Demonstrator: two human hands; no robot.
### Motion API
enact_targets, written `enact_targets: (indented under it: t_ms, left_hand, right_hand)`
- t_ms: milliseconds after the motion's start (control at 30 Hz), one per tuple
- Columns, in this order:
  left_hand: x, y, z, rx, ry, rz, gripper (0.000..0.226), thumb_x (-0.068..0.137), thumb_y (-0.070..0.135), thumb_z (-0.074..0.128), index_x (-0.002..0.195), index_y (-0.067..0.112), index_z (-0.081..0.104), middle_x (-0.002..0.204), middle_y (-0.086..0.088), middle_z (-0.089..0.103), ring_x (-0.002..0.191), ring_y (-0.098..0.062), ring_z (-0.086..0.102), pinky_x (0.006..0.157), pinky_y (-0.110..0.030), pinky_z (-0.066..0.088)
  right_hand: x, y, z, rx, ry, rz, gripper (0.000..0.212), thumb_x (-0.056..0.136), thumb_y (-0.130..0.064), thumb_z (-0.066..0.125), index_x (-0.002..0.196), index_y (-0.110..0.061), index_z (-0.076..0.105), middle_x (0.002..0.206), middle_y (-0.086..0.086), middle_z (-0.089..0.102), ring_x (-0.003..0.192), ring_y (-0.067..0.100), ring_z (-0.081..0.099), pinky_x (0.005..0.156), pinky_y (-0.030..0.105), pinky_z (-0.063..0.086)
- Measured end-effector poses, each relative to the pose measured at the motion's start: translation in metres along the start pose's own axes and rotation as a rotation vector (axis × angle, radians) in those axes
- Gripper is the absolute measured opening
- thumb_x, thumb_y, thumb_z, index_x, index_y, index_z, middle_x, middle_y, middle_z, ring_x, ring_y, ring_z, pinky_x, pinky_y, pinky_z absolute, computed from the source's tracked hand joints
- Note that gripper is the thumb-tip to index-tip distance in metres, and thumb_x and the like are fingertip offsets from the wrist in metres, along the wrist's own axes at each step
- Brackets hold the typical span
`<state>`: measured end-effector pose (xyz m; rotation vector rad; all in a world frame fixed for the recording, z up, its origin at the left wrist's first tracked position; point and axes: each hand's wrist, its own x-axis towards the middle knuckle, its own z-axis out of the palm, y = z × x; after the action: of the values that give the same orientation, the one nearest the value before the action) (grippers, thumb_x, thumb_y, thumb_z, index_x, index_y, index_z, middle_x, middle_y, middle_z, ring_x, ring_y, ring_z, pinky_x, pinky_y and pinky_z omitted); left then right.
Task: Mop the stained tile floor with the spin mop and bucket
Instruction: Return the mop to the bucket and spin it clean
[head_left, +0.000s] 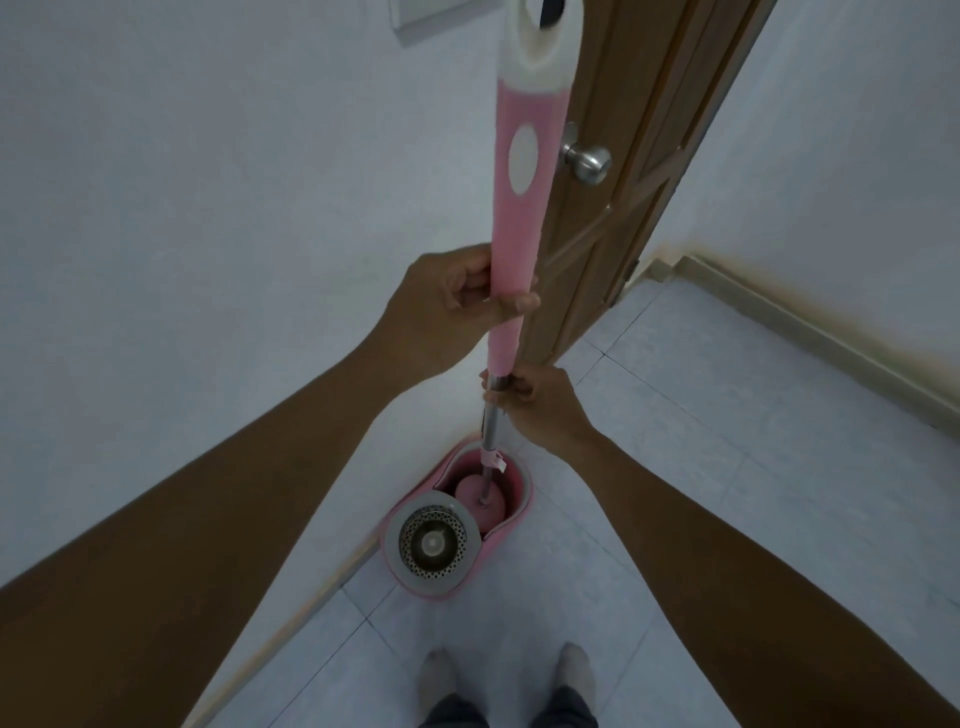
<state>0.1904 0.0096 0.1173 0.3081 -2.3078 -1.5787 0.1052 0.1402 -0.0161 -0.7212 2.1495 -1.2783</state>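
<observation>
The spin mop stands nearly upright in front of me, its pink handle (519, 218) topped by a white cap. My left hand (457, 301) grips the lower part of the pink grip. Just below, my right hand (540, 405) is closed around the metal pole. The pink mop head (470, 496) sits down in the far water compartment of the pink spin bucket (511, 512). The bucket's perforated steel spinner basket (434, 543) in the near compartment holds nothing. White floor tiles (701, 467) spread to the right.
A white wall (208, 208) runs close along the left, and the bucket stands against its base. A brown wooden door (639, 171) with a metal knob (589, 161) stands just behind the mop handle. A baseboard (810, 332) lines the right wall. My feet (509, 680) are near the bucket.
</observation>
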Motion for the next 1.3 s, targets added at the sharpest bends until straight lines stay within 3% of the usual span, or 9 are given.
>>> enact_targets:
  t_ms: [100, 200, 433, 633, 733, 867, 1000, 1100, 1300]
  left_hand:
    - [0.001, 0.013, -0.006, 0.041, 0.033, 0.036, 0.04, 0.083, 0.022, 0.074, 0.121, 0.011, 0.066, 0.111, 0.004, 0.071, 0.093, -0.006, 0.071, 0.079, -0.006, 0.049]
    - [-0.003, 0.023, -0.007, 0.057, 0.049, 0.072, 0.042, 0.084, 0.025, 0.073, 0.122, 0.01, 0.065, 0.114, 0.003, 0.07, 0.096, -0.01, 0.07, 0.082, -0.007, 0.049]
    - [-0.006, 0.032, -0.004, 0.046, 0.045, 0.089, 0.042, 0.084, 0.023, 0.073, 0.122, 0.009, 0.064, 0.115, 0.0, 0.07, 0.097, -0.013, 0.071, 0.084, -0.01, 0.05]
    - [-0.007, 0.034, -0.006, 0.03, 0.102, 0.095, 0.044, 0.082, 0.021, 0.075, 0.122, 0.005, 0.065, 0.117, -0.003, 0.07, 0.098, -0.015, 0.071, 0.088, -0.017, 0.053]
    - [0.0, 0.051, -0.01, 0.037, 0.123, 0.141, 0.042, 0.082, 0.021, 0.076, 0.12, 0.006, 0.065, 0.111, 0.003, 0.069, 0.088, -0.006, 0.071, 0.081, -0.01, 0.053]
    - [0.002, 0.066, -0.012, -0.039, 0.147, 0.151, 0.043, 0.083, 0.018, 0.076, 0.122, 0.005, 0.064, 0.108, 0.004, 0.07, 0.086, 0.0, 0.071, 0.079, -0.013, 0.054]
    - [0.003, 0.063, -0.021, -0.171, 0.051, 0.098, 0.045, 0.082, 0.005, 0.074, 0.124, 0.002, 0.06, 0.11, -0.003, 0.07, 0.096, -0.011, 0.072, 0.082, -0.021, 0.057]
    - [-0.003, 0.042, -0.022, -0.145, -0.079, -0.037, 0.048, 0.082, -0.001, 0.072, 0.128, 0.002, 0.058, 0.109, 0.0, 0.071, 0.094, -0.009, 0.072, 0.087, -0.024, 0.058]
    - [0.003, 0.049, -0.022, -0.063, -0.126, -0.003, 0.047, 0.088, 0.007, 0.068, 0.133, 0.005, 0.055, 0.118, -0.002, 0.067, 0.099, -0.009, 0.07, 0.086, -0.018, 0.055]
  right_hand:
    - [0.0, -0.011, -0.003, 0.001, -0.011, -0.03, 0.028, 0.083, -0.009, 0.075, 0.111, -0.01, 0.072, 0.101, -0.006, 0.074, 0.093, 0.006, 0.071, 0.09, 0.038, 0.058]
    - [-0.005, -0.017, -0.006, 0.001, -0.01, -0.053, 0.027, 0.082, -0.008, 0.076, 0.108, -0.012, 0.072, 0.102, -0.003, 0.075, 0.095, 0.007, 0.072, 0.09, 0.039, 0.057]
    - [-0.018, -0.02, -0.009, -0.022, 0.105, -0.118, 0.024, 0.087, -0.01, 0.071, 0.111, -0.011, 0.072, 0.101, -0.006, 0.075, 0.088, -0.001, 0.07, 0.084, 0.014, 0.054]
    - [-0.018, -0.024, 0.001, 0.001, 0.142, -0.119, 0.025, 0.089, -0.014, 0.07, 0.114, -0.016, 0.068, 0.1, -0.007, 0.073, 0.089, 0.002, 0.069, 0.083, 0.02, 0.055]
    - [-0.015, -0.023, 0.0, 0.017, 0.099, -0.077, 0.032, 0.084, -0.019, 0.075, 0.115, -0.02, 0.065, 0.1, -0.007, 0.073, 0.093, 0.007, 0.07, 0.088, 0.026, 0.057]
    - [-0.017, -0.021, -0.001, 0.0, 0.118, -0.06, 0.03, 0.085, -0.015, 0.074, 0.115, -0.014, 0.067, 0.105, -0.004, 0.073, 0.095, 0.009, 0.071, 0.093, 0.032, 0.056]
    - [-0.017, -0.028, -0.004, -0.056, 0.132, -0.093, 0.027, 0.087, -0.012, 0.072, 0.113, -0.01, 0.066, 0.108, 0.0, 0.074, 0.096, 0.011, 0.071, 0.092, 0.03, 0.056]
    - [-0.016, -0.028, -0.006, -0.079, 0.113, -0.071, 0.026, 0.084, -0.005, 0.073, 0.109, -0.006, 0.067, 0.106, 0.003, 0.073, 0.095, 0.014, 0.071, 0.092, 0.036, 0.057]
    - [-0.014, -0.048, -0.023, -0.119, 0.079, -0.138, 0.026, 0.084, -0.003, 0.072, 0.109, -0.003, 0.066, 0.11, 0.005, 0.072, 0.097, 0.016, 0.07, 0.081, 0.014, 0.053]
